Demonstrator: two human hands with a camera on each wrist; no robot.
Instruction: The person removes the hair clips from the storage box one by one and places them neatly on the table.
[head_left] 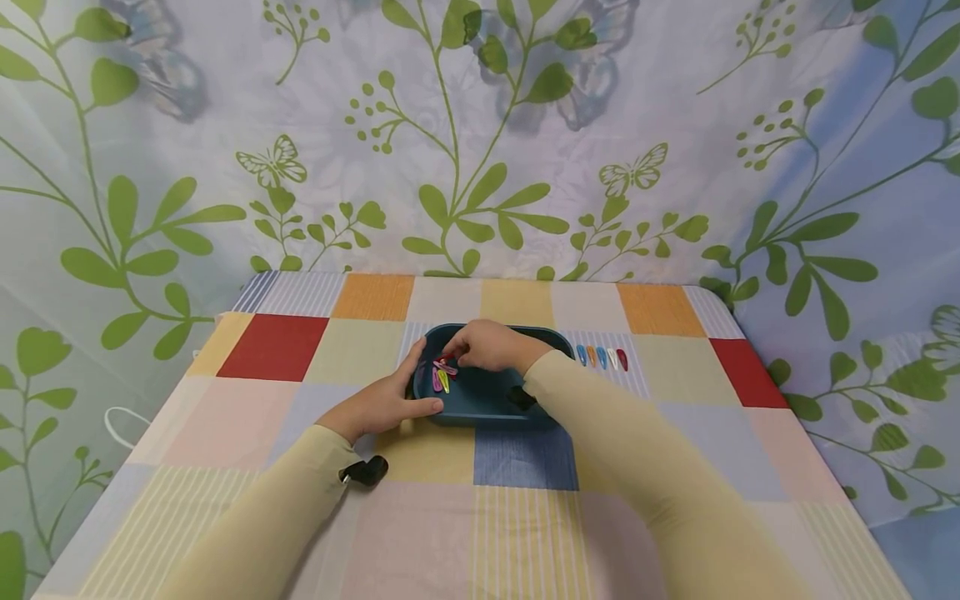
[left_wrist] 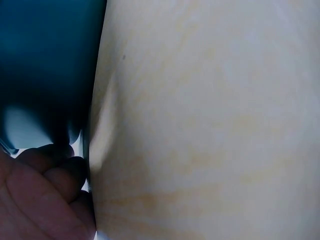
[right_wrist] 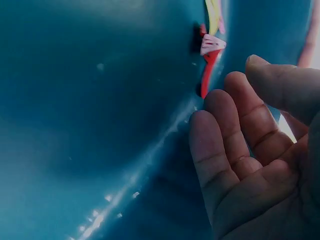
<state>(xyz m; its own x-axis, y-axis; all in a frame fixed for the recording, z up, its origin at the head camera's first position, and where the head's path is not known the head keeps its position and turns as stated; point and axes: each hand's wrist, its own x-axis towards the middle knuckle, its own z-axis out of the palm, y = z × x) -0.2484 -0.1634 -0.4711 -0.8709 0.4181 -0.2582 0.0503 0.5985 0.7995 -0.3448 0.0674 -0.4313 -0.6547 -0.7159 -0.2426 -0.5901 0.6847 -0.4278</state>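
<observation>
A dark teal tray (head_left: pixel 498 415) sits on the table, with a small cluster of snap hair clips at its left end. Among them are a yellow clip (head_left: pixel 444 382), a pink clip (head_left: pixel 437 380) and a red clip (right_wrist: pixel 209 75). My left hand (head_left: pixel 382 404) holds the tray's near left corner, thumb along the near side and fingers at the left side. Inside the tray my right hand (head_left: pixel 491 345) reaches down at the clips. The right wrist view shows its fingers (right_wrist: pixel 209 137) loosely bent, tips close to the red clip, with nothing visible between them and the thumb.
Right of the tray, several hair clips stand in a neat row, from a blue clip (head_left: pixel 581 355) to a dark red clip (head_left: pixel 622 360). A patchwork cloth (head_left: pixel 525 533) covers the table. Behind hangs a leaf-patterned curtain (head_left: pixel 315 108). A white cord (head_left: pixel 120 425) loops at the left edge.
</observation>
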